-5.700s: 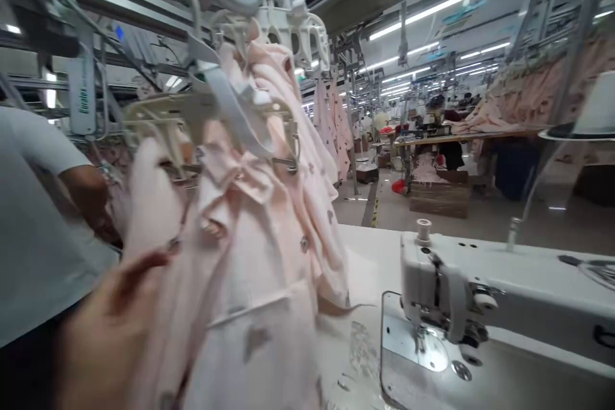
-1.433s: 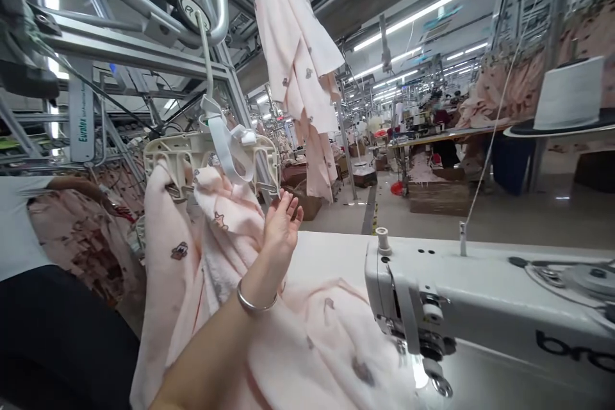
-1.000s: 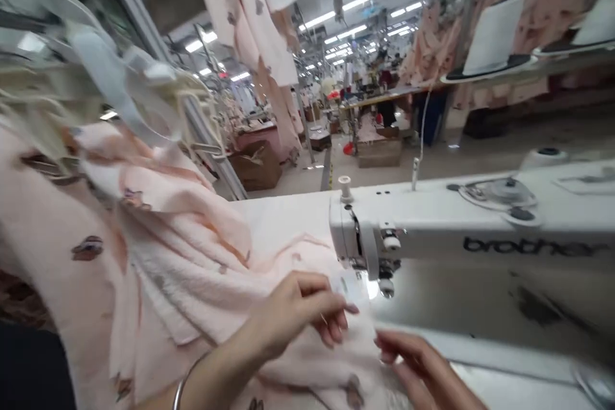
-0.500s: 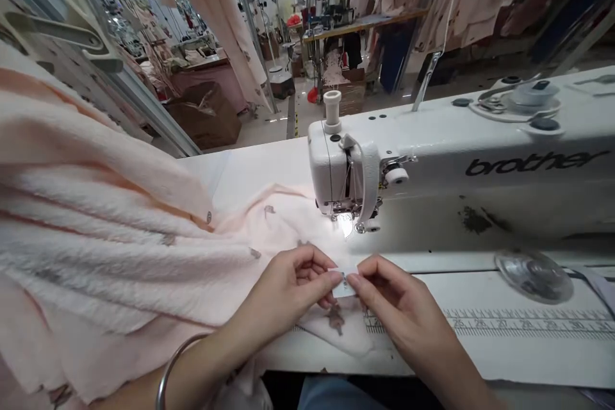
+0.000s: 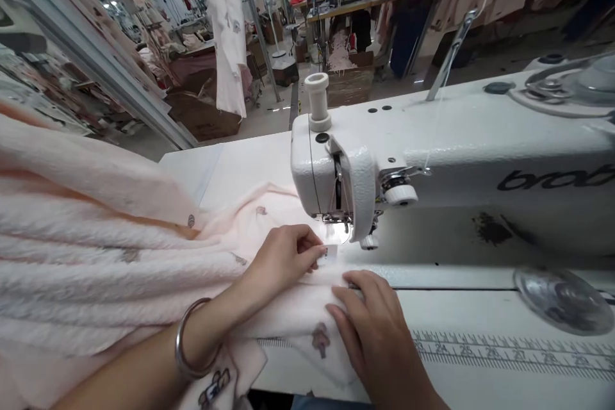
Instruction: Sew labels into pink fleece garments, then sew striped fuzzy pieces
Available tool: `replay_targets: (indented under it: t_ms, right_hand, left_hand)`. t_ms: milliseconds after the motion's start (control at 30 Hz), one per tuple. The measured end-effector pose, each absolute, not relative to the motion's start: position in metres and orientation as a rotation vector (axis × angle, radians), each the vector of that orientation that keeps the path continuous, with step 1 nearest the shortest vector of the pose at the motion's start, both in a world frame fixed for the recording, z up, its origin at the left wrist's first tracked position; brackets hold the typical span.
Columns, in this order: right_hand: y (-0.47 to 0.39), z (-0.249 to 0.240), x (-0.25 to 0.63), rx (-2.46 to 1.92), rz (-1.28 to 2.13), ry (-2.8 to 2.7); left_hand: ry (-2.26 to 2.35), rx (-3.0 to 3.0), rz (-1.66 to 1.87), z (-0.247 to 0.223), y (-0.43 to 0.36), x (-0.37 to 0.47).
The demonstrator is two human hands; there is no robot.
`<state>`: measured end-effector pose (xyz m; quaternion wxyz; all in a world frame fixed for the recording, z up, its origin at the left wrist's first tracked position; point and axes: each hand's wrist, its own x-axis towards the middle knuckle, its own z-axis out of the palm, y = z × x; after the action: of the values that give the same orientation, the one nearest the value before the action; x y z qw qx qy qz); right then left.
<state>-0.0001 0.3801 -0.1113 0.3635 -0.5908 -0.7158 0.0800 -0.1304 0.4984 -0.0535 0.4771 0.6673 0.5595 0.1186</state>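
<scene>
My left hand (image 5: 288, 253) pinches a small white label (image 5: 331, 253) between thumb and forefinger, close in front of the needle area of the white sewing machine (image 5: 331, 166). Under it lies soft pink printed fabric (image 5: 278, 311), which spreads across the machine bed. Lower and to the right, my right hand (image 5: 377, 330) has its bent fingers on the near edge of this fabric, gripping a fold. A small dark spot by its fingertips is too unclear to name. The presser foot is partly hidden behind the machine head, and its lamp lights the cloth there.
A large heap of pink fabric (image 5: 86, 237) covers the left side. A printed ruler strip (image 5: 494, 355) runs along the table's front edge. On the right sits a clear round dish (image 5: 562, 301). Behind the table are cardboard boxes (image 5: 204, 106) and hanging pink garments (image 5: 228, 45).
Both hands held the label earlier; now only the left does, moved up and left nearer the needle. My right hand has let go of it and moved down onto the fabric.
</scene>
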Motion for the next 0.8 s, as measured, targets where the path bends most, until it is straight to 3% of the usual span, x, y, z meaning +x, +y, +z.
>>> replay_targets:
  t_ms: [800]
  right_hand:
    - [0.392, -0.118, -0.002, -1.547, 0.124, -1.803]
  left_hand:
    - [1.357, 1.433, 0.287, -0.068, 0.503, -0.128]
